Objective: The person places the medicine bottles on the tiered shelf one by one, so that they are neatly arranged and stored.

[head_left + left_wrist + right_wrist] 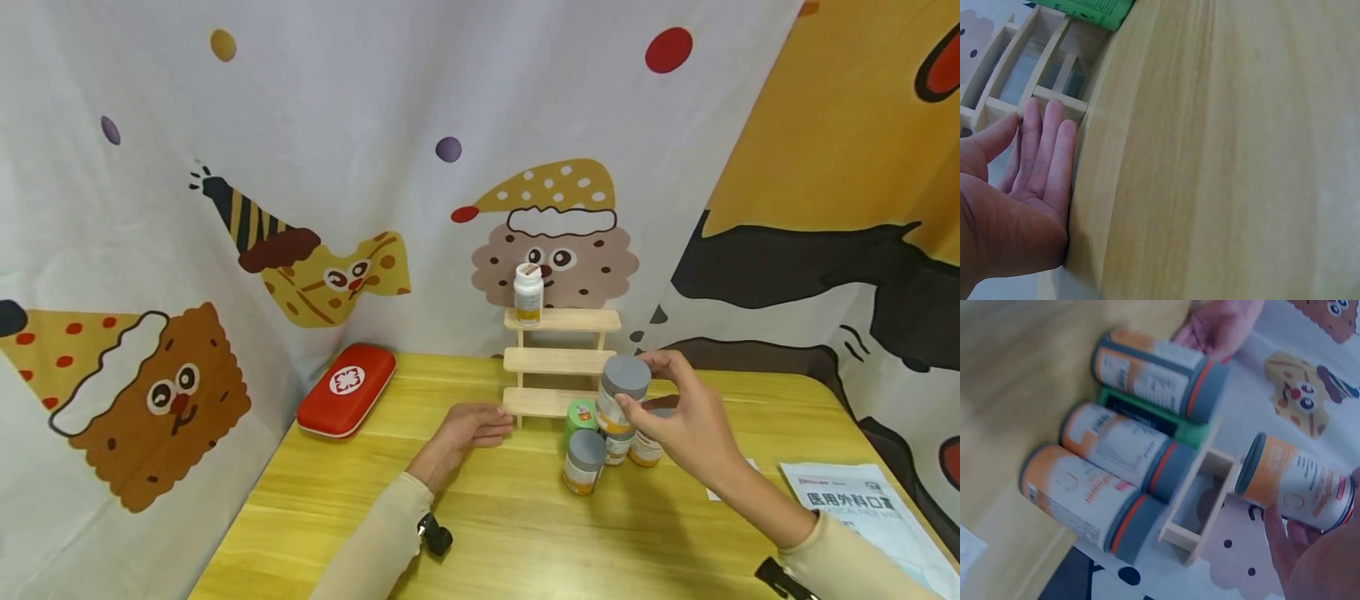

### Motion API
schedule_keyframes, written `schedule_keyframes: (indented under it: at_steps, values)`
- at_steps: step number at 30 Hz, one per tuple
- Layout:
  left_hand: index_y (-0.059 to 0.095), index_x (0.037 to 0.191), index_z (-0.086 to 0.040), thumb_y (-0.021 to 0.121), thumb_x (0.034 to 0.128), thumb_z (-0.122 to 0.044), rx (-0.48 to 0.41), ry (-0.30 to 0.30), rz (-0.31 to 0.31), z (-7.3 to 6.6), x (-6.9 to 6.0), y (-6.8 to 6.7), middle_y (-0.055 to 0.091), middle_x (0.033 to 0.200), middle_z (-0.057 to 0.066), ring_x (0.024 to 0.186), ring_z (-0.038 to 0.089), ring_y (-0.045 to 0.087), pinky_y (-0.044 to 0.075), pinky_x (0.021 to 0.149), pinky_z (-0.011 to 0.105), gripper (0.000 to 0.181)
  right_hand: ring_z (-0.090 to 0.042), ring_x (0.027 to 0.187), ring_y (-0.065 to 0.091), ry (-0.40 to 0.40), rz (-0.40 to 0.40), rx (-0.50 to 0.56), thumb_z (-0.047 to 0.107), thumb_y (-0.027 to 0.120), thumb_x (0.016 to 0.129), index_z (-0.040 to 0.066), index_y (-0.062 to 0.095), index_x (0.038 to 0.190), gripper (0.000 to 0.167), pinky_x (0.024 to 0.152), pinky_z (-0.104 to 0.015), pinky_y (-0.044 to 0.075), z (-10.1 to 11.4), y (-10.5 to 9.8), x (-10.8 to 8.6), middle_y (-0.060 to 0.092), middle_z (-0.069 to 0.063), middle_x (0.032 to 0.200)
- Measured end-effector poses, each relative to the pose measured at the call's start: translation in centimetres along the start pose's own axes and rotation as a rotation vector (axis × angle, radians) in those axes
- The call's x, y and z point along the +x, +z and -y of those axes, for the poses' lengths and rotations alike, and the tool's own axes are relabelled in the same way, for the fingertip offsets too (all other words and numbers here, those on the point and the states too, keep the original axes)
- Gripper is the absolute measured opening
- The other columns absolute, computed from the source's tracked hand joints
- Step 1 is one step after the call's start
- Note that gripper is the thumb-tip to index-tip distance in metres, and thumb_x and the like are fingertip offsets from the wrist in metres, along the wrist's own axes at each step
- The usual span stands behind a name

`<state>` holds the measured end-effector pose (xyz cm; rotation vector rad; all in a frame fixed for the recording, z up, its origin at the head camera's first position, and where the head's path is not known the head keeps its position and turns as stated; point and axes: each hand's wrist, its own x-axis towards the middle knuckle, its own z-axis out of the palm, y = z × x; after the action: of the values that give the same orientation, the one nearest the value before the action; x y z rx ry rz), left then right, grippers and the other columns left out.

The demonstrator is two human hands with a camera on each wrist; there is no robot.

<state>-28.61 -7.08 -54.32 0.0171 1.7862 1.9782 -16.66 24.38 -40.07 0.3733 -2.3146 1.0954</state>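
My right hand (pixel 693 421) grips a grey-lidded jar (pixel 624 385) between thumb and fingers, held up in front of the right end of the wooden three-tier rack (pixel 558 360). In the right wrist view this jar (pixel 1297 481) shows an orange and white label. My left hand (pixel 468 429) rests on its edge with fingers straight, the tips at the rack's lower left end; the left wrist view shows the hand (pixel 1029 181) beside the rack's side. A white bottle (pixel 528 294) stands on the top tier. A green container (pixel 581 417) and grey-lidded jars (pixel 584 462) stand below.
A red case (pixel 347 390) with a white emblem lies at the back left of the wooden table (pixel 480 533). At the right is a mask packet (pixel 870 508) with printed characters. A patterned cloth (pixel 337 100) hangs behind the table.
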Motion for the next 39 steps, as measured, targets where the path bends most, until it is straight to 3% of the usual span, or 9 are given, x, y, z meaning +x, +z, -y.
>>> schedule_keyframes:
  at_steps: [5,13,15,19,22,26,28,36,39]
  values:
    - [0.06,0.139,0.009,0.069,0.1041,-0.019,-0.003,0.001,0.003,0.2,-0.1,-0.1,0.078,0.123,0.018,0.113,0.028,0.078,0.066,0.095,0.038,0.046,0.013,0.108,0.061,-0.046,0.035,0.012,0.007,0.087,0.086,0.008,0.062,0.134,0.054,0.072,-0.016,0.063,-0.3,0.3,1.7,0.072,-0.008,0.115]
    - [0.062,0.138,0.008,0.07,0.1036,-0.021,-0.008,-0.001,-0.002,0.2,-0.1,-0.2,0.079,0.122,0.017,0.113,0.027,0.078,0.066,0.095,0.038,0.046,0.018,0.103,0.062,-0.036,0.063,0.03,0.016,0.087,0.089,0.015,0.064,0.134,0.05,0.074,-0.015,0.063,-0.7,1.4,4.2,0.077,-0.01,0.119]
    - [0.062,0.139,0.008,0.07,0.1037,-0.022,-0.005,0.001,0.001,0.2,-0.1,-0.2,0.078,0.122,0.017,0.114,0.028,0.078,0.065,0.096,0.038,0.046,0.012,0.1,0.068,-0.031,0.05,0.031,0.017,0.087,0.089,0.016,0.065,0.135,0.051,0.073,-0.012,0.062,-0.8,1.8,4.7,0.078,-0.011,0.121]
    - [0.062,0.139,0.007,0.07,0.1036,-0.023,-0.003,0.004,0.004,0.2,-0.1,-0.2,0.078,0.123,0.017,0.115,0.029,0.077,0.065,0.098,0.04,0.047,-0.018,0.106,0.077,-0.008,0.032,0.023,0.021,0.085,0.092,0.015,0.064,0.139,0.052,0.075,-0.008,0.06,-0.9,2.6,5.7,0.077,-0.014,0.125]
    - [0.062,0.138,0.008,0.07,0.1036,-0.022,-0.003,0.004,-0.003,0.1,-0.2,-0.2,0.078,0.122,0.017,0.114,0.028,0.078,0.065,0.098,0.04,0.047,-0.032,0.119,0.073,0.029,0.019,-0.003,0.028,0.082,0.095,0.013,0.062,0.141,0.053,0.079,-0.023,0.066,-1.0,3.1,6.6,0.075,-0.015,0.13]
    - [0.063,0.137,0.007,0.071,0.1033,-0.022,0.003,0.008,-0.008,0.0,-0.3,-0.1,0.078,0.122,0.017,0.111,0.027,0.078,0.065,0.097,0.04,0.045,-0.035,0.127,0.069,0.077,0.003,-0.01,0.035,0.077,0.099,0.012,0.059,0.143,0.054,0.086,-0.051,0.066,-1.3,3.8,7.7,0.071,-0.014,0.137]
    - [0.064,0.136,0.007,0.071,0.103,-0.022,0.004,0.01,-0.007,0.0,-0.3,-0.1,0.078,0.122,0.017,0.111,0.027,0.079,0.065,0.096,0.039,0.045,-0.035,0.13,0.067,0.092,-0.005,0.006,0.036,0.076,0.1,0.011,0.058,0.144,0.055,0.088,-0.056,0.065,-1.4,4.1,8.2,0.069,-0.014,0.14]
    - [0.065,0.135,0.006,0.071,0.1031,-0.021,0.018,0.027,0.002,0.0,-0.3,-0.1,0.078,0.122,0.018,0.11,0.027,0.079,0.066,0.096,0.04,0.043,-0.033,0.132,0.066,0.119,-0.055,0.05,0.032,0.077,0.099,0.009,0.058,0.143,0.054,0.089,-0.05,0.064,-1.7,5.6,9.7,0.07,-0.016,0.139]
    - [0.066,0.135,0.006,0.07,0.1032,-0.022,0.016,0.025,0.003,0.0,-0.3,-0.1,0.078,0.123,0.018,0.111,0.027,0.078,0.065,0.096,0.04,0.042,-0.032,0.129,0.067,0.106,-0.08,0.052,0.031,0.078,0.098,0.009,0.059,0.143,0.054,0.088,-0.042,0.066,-2.0,6.2,10.4,0.071,-0.015,0.136]
